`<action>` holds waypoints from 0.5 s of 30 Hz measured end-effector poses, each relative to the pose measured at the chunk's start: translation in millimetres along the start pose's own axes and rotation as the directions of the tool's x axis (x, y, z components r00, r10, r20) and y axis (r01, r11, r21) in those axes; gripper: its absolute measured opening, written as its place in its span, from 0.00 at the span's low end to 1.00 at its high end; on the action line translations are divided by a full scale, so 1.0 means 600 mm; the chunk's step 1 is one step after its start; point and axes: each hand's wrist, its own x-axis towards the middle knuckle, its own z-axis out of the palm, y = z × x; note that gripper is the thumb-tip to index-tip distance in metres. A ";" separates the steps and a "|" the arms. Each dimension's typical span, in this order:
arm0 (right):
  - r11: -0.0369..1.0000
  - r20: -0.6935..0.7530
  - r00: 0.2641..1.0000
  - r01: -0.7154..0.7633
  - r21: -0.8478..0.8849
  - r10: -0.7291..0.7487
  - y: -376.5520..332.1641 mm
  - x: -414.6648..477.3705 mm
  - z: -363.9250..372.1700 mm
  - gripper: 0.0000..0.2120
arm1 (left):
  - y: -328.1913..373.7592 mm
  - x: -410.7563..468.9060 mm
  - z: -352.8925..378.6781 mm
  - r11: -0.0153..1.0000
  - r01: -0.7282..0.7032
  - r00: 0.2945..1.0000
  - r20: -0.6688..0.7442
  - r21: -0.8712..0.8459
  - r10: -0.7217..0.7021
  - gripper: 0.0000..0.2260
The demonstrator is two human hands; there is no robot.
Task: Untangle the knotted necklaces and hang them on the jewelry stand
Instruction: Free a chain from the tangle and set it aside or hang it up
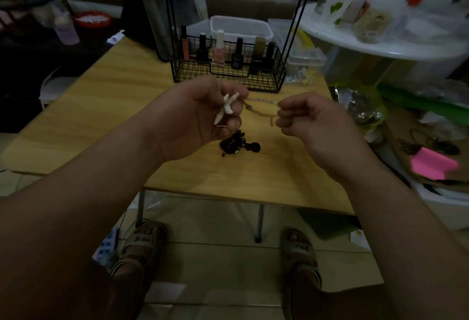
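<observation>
At frame centre, the left hand [200, 116] curls its fingers around white tooth-shaped pendants [226, 109], while the right hand [312, 121] pinches the other end of a tan cord [258, 112] stretched between both hands above the wooden counter [114, 106]. A dark tangled necklace [236, 145] lies on the counter just below them; a wire basket [228, 78] of polish bottles [218, 48] stands behind

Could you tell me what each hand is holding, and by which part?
The left hand grips the necklace by its white pendants; the right hand pinches its tan cord further along.
</observation>
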 end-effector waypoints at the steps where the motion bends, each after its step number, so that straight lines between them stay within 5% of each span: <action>1: 0.991 0.026 0.999 0.030 -0.130 -0.027 0.002 -0.005 -0.002 0.17 | 0.002 0.001 0.003 0.999 -0.009 1.000 0.005 -0.042 0.009 0.12; 3: 0.960 0.074 0.996 0.066 -0.273 -0.047 0.007 -0.013 -0.008 0.13 | 0.007 0.005 0.009 0.991 -0.023 1.000 -0.013 -0.131 0.021 0.10; 6: 0.961 0.127 0.991 0.077 -0.267 -0.044 0.014 -0.025 -0.021 0.08 | 0.012 0.014 0.017 0.971 -0.045 0.997 -0.077 -0.233 0.028 0.05; 10: 1.000 0.082 0.996 0.016 0.000 -0.016 0.017 -0.034 -0.046 0.07 | 0.016 0.018 0.021 0.986 -0.071 0.979 -0.200 -0.150 0.040 0.15; 15: 0.905 0.161 0.987 -0.091 0.416 0.025 0.012 -0.032 -0.062 0.14 | 0.003 -0.004 0.034 1.000 0.024 0.976 -0.219 0.009 -0.021 0.09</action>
